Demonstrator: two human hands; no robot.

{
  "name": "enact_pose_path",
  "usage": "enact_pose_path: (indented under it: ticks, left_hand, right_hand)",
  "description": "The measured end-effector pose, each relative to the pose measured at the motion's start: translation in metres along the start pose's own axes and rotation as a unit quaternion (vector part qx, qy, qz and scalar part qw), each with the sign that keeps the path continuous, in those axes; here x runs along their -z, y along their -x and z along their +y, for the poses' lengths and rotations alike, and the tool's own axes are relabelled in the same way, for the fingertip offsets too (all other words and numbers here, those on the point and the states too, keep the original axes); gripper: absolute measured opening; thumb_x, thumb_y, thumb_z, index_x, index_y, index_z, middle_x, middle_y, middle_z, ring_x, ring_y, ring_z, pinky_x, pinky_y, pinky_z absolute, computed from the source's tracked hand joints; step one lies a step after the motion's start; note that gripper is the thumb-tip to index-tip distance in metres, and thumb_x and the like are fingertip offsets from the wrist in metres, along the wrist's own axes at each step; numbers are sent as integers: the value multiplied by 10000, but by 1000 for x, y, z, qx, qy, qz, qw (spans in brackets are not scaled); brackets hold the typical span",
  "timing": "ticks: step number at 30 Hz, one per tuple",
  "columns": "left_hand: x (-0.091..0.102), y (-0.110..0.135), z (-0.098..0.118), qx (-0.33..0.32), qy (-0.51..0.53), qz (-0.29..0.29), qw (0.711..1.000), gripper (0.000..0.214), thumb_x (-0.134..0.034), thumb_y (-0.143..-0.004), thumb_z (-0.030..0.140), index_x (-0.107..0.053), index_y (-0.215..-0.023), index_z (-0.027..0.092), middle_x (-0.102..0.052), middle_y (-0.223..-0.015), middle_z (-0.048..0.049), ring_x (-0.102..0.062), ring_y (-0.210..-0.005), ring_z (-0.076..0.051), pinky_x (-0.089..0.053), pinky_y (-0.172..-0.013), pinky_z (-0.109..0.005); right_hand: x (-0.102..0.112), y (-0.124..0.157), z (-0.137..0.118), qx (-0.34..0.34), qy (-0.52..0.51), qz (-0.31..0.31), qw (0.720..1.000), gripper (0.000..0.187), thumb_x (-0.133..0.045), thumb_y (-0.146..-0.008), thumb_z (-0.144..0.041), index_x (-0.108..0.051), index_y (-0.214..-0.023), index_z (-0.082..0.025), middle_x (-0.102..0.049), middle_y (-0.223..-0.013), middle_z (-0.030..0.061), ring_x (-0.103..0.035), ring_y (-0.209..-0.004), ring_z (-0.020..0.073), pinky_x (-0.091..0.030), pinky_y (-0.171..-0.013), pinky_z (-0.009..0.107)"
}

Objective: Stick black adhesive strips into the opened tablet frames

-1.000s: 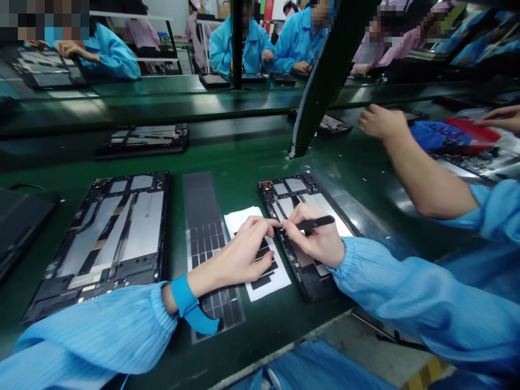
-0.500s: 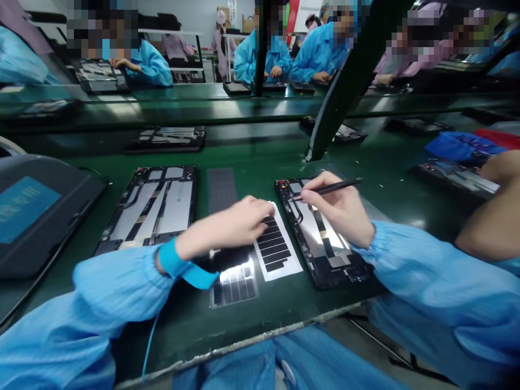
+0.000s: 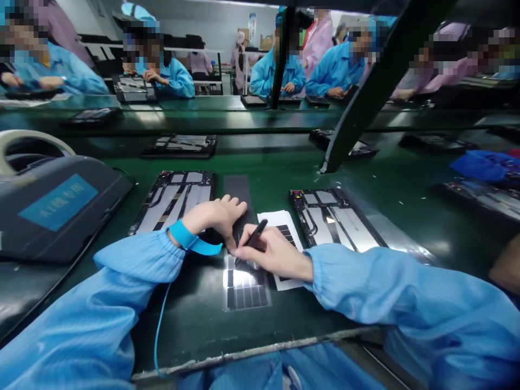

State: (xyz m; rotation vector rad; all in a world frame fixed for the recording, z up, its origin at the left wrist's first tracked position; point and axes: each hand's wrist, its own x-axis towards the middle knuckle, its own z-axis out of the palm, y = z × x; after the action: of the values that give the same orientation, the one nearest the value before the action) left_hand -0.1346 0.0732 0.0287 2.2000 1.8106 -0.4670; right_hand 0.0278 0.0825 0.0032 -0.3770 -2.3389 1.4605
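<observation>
My left hand [image 3: 219, 216] rests on a clear plastic sheet [image 3: 247, 295] of dark rectangular stickers, its fingers spread and thumb pointing down the sheet. In my right hand [image 3: 276, 250] are slim black tweezers [image 3: 257, 232], gripped like a pen. Their tip meets the sheet close to my left thumb; whether a sticker is caught in it I cannot tell. Partly under my right hand is a white sheet [image 3: 271, 218] with black strips. An opened tablet [image 3: 325, 216] lies to the right, partly behind my right sleeve. Another opened tablet [image 3: 174, 197] is left of my left hand.
A grey tape dispenser [image 3: 73, 206] with a blue label stands at left. A slanted dark post [image 3: 357, 108] rises beyond the right tablet. More opened tablets [image 3: 182, 145] lie farther back. A blue cord [image 3: 158, 325] hangs from my left wristband. Co-workers sit across the bench.
My right hand has moved left with the tweezers, from the right tablet to the clear sticker sheet. My left hand has shifted off the white sheet onto the clear one. The view has also shifted.
</observation>
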Motion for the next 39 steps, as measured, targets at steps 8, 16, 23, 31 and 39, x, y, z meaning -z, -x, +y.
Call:
enact_pose_path:
  ticks: [8, 16, 23, 31, 39]
  left_hand:
    - [3, 0, 14, 48, -21, -42, 998, 924, -762, -361, 391, -392, -1160, 109, -407, -1167, -200, -373, -1055, -393, -379, -810, -473]
    - [6, 1, 18, 62, -21, -46, 997, 876, -760, -388, 357, -393, -1147, 122, -420, -1159, -178, -376, -1054, -368, -382, -815, -449]
    - [5, 2, 15, 57, 1, -28, 998, 868, -771, -372, 321, -423, -1140, 118, -443, -1134, -191, -394, -1043, -399, -383, -794, -479]
    - [13, 6, 27, -97, 96, 131, 982, 368, -567, -719, 451, -544, -941, 158, -540, -938, -88, -495, -913, -263, -416, -773, -370]
    - [-32, -29, 94, -183, 310, 308, 881, 206, -515, -719, 147, -327, -784, 197, -494, -1007, -86, -478, -921, -191, -414, -773, -325]
  right_hand:
    - [-11, 10, -6, 35, 37, 10, 999, 116, -584, -780, -228, -555, -716, -136, -586, -731, 4, -554, -699, 105, -427, -668, 215]
    - [-12, 10, -2, 14, 29, 24, 999, 122, -581, -780, -233, -578, -713, -132, -592, -725, 5, -565, -693, 107, -434, -656, 215]
    - [10, 8, -21, -9, -79, 79, 994, 180, -577, -780, -309, -556, -737, -135, -606, -702, 10, -605, -640, 114, -480, -603, 218]
    - [114, 53, 0, -94, 84, 239, 963, 269, -559, -776, -390, -515, -751, -126, -555, -617, 3, -552, -517, 104, -457, -474, 209]
    - [102, 39, 45, -212, -1, 169, 963, 213, -470, -844, -319, -432, -721, -149, -506, -468, -45, -451, -306, 59, -330, -282, 145]
